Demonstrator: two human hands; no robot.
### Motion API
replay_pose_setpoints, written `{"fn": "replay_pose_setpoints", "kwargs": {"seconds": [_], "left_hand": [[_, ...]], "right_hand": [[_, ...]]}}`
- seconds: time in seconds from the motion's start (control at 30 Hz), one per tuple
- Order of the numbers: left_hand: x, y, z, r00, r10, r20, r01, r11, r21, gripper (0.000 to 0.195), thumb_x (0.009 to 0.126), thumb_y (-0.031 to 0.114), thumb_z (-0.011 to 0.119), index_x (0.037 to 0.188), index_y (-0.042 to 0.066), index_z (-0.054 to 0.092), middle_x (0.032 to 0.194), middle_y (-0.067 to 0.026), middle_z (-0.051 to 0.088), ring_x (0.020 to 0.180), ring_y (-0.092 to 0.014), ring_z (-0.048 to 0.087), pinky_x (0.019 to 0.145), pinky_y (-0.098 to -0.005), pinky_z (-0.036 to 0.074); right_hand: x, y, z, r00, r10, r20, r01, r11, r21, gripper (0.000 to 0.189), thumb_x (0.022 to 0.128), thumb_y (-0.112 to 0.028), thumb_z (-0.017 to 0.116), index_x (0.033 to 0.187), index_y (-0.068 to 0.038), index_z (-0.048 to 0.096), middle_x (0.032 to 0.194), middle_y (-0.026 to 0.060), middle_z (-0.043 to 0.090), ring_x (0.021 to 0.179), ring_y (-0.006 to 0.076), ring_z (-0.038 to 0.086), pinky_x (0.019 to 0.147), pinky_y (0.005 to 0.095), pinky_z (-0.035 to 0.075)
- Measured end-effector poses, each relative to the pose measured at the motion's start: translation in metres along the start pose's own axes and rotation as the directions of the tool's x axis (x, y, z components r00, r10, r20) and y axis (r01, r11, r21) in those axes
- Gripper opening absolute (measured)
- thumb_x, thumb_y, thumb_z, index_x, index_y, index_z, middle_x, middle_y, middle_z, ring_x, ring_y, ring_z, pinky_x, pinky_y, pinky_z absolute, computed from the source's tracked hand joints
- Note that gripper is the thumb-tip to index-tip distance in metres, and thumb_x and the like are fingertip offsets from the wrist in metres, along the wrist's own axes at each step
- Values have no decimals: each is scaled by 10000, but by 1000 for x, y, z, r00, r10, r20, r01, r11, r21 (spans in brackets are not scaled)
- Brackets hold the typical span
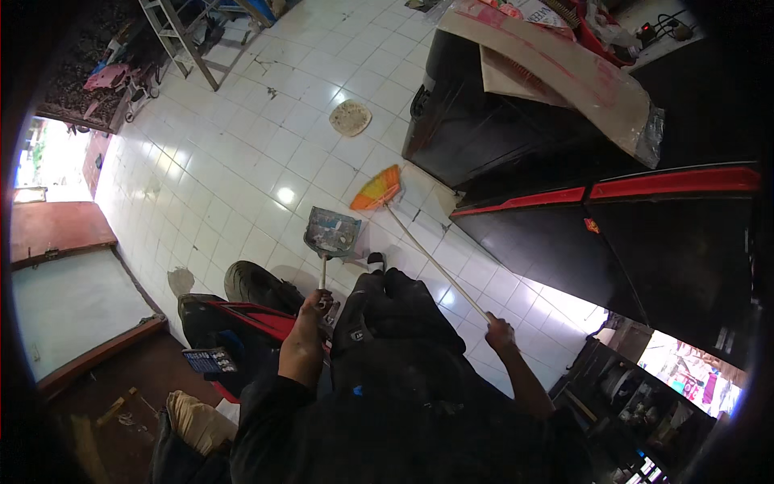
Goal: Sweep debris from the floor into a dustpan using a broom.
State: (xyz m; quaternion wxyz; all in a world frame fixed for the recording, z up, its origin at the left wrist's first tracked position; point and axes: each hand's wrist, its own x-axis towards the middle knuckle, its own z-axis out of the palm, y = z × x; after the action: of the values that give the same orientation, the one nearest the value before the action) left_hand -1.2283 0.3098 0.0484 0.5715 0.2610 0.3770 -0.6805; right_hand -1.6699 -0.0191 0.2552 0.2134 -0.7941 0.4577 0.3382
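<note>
My left hand (318, 300) grips the pale handle of a worn grey dustpan (332, 232), which is over the tiled floor in front of my feet. Paint-like stains mark the pan. My right hand (500, 334) is closed around the upper end of a long broom stick (436, 264). At the far end of that stick, orange and yellow broom bristles (378, 189) fan out on the floor, up and to the right of the dustpan and apart from it.
White tiles (242, 181) cover the floor, with a round, stained mat (351, 118) farther ahead. A red and black motorcycle (254, 317) stands close on my left. To the right is a large black cabinet (544, 242) with red trim. An aluminium stepladder (181, 45) stands at the upper left.
</note>
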Motion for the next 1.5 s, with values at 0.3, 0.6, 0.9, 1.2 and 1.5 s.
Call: {"fn": "replay_pose_setpoints", "kwargs": {"seconds": [0.3,0.6,0.9,1.2,1.5], "left_hand": [[-4,-13,44,828,305,-471,-147,928,343,104,788,46,487,740,54,396,552,-20,394,418,-122,377,371,-239,352],[37,19,-21,858,513,-16,-327,570,754,123,763,26,500,667,40,423,549,-56,405,437,-166,411,373,-280,366],[90,52,-12,899,38,-437,113,943,314,218,734,18,532,564,64,404,462,-13,350,360,-101,360,361,-239,329],[108,64,4,897,443,-2,-227,463,857,97,599,2,582,528,24,519,462,-86,447,352,-183,422,336,-335,298],[133,45,-10,934,224,-279,72,647,759,248,709,-13,463,500,58,351,413,-41,335,320,-142,337,312,-305,250]], "right_hand": [[-57,-14,-116,977,162,-142,-154,986,64,313,828,-388,506,883,-106,631,784,187,617,756,374,599,684,446,483],[-31,-72,-253,856,-168,-490,-66,903,-425,298,770,-317,584,945,-78,621,914,115,617,802,294,615,704,394,486],[10,-208,-293,866,-315,-388,-111,635,-764,245,791,-200,528,984,-56,574,925,96,561,735,221,632,640,349,495],[35,-274,-249,886,-423,-189,72,529,-846,176,766,-138,536,908,-51,594,849,69,586,719,196,637,597,291,502],[46,-281,-295,836,-475,-276,-3,498,-867,127,779,-138,530,842,-81,623,802,57,590,699,174,643,562,284,505]]}}
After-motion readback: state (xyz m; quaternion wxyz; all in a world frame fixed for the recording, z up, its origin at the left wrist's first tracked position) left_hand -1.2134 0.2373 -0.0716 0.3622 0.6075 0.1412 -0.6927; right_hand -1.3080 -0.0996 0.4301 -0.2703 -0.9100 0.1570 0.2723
